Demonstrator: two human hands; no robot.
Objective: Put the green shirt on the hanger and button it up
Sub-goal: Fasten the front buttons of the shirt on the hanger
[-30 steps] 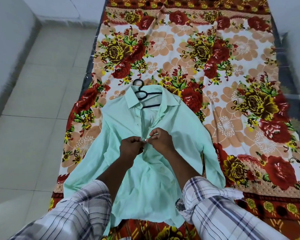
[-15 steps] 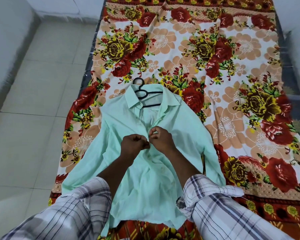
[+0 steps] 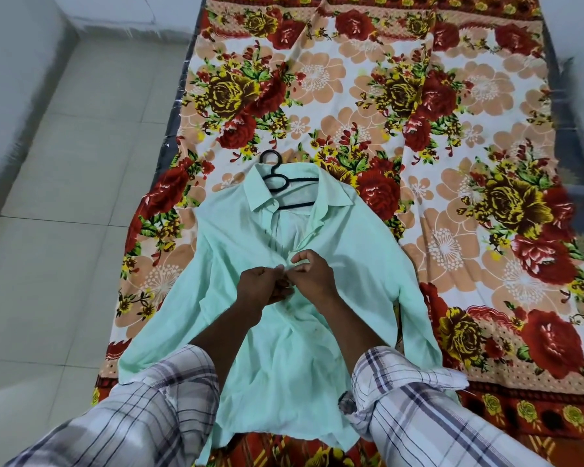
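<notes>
We're nudging both hands slightly up the green shirt [image 3: 317, 332], left hand [image 3: 260, 288] and right hand [image 3: 312, 274] fingers pinching the placket, probably mid-button, hanger [image 3: 285, 185] already inside.

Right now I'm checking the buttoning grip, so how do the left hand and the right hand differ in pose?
The left hand is curled into a loose fist at the shirt's front opening; the right hand arches higher, its fingers bent in a hook. The left hand sits slightly nearer the person, the right hand slightly farther up the shirt, towards the hanger. Both pinch fabric at the same spot, touching each other.
</notes>
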